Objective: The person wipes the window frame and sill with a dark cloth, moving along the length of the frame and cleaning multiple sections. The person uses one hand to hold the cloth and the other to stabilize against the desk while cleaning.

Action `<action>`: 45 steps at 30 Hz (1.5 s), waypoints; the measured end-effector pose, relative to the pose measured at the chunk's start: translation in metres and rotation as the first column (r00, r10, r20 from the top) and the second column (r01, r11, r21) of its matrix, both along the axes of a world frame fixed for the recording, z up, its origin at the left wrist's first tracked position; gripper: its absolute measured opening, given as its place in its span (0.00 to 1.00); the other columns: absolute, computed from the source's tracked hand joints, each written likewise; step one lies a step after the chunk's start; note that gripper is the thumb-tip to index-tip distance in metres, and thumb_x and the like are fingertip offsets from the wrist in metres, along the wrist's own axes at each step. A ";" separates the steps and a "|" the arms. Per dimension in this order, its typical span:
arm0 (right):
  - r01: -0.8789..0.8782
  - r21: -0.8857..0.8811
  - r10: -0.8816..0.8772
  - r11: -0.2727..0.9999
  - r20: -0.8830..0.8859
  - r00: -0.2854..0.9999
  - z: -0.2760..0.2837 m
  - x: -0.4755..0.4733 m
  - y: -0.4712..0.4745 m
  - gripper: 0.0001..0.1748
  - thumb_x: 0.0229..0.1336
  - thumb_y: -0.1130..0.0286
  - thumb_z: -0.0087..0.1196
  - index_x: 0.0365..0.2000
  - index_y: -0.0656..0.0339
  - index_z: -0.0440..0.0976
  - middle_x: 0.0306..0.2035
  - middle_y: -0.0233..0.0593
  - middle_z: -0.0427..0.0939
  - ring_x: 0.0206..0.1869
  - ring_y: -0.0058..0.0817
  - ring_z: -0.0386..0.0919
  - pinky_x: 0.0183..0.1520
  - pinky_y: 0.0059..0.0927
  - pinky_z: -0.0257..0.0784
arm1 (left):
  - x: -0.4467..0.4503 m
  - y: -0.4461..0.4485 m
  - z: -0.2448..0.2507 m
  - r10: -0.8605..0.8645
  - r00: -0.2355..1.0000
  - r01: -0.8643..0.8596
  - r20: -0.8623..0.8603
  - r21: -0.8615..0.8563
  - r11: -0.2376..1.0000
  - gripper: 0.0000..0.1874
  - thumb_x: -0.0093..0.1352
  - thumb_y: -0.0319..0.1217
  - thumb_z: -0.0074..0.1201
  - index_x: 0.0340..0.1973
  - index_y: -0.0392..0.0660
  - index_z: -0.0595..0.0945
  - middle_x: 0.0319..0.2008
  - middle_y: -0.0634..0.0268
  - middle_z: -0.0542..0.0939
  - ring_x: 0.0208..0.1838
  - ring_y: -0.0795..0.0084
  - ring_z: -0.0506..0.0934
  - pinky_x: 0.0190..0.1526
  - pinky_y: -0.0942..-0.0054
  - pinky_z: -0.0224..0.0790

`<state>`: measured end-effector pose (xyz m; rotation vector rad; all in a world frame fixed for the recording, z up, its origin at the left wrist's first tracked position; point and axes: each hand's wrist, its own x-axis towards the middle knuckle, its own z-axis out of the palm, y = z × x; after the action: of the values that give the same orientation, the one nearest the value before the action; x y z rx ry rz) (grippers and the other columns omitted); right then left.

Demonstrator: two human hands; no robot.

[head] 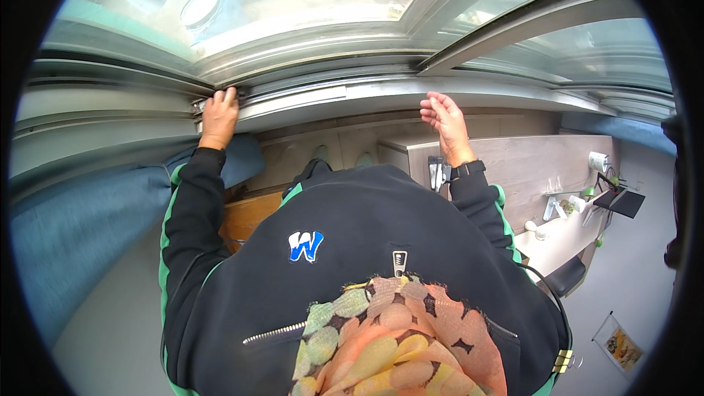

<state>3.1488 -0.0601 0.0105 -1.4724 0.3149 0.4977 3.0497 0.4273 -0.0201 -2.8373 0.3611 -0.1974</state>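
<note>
At the left corner of a sliding window, my left hand [220, 118] has its fingertips down at the metal window track [330, 72]. Whether they pinch anything there is hidden. Beside them, the end of the left frame [198, 105] shows small metal fittings. My right hand [452, 125] hovers by the white window sill [385, 93], its fingers half curled and no object visible in them. Above the track stands a glass pane [319, 5], and a metal upright [511, 22] slants across on the right.
A blue curtain [99, 209], tied back, hangs at the left. To the right, a wood-grain cabinet panel [517, 170] stands close to my right forearm. Beyond it, a white desk [566, 234] carries small items, with a dark chair [566, 276] next to it.
</note>
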 end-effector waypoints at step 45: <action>0.102 0.052 -0.104 0.993 0.038 0.994 0.003 -0.018 -0.041 0.14 0.66 0.67 0.52 0.48 0.64 0.73 0.39 0.37 0.80 0.38 0.19 0.78 0.44 0.21 0.75 | 0.000 0.012 -0.025 0.110 0.986 -0.105 -0.123 0.043 0.994 0.11 0.62 0.30 0.49 0.40 0.49 0.79 0.35 0.67 0.74 0.38 0.65 0.75 0.36 0.64 0.70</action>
<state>3.1304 -0.1011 0.0130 -1.4081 0.3421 0.3894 3.0496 0.4394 -0.0447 -2.8306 0.2339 0.0095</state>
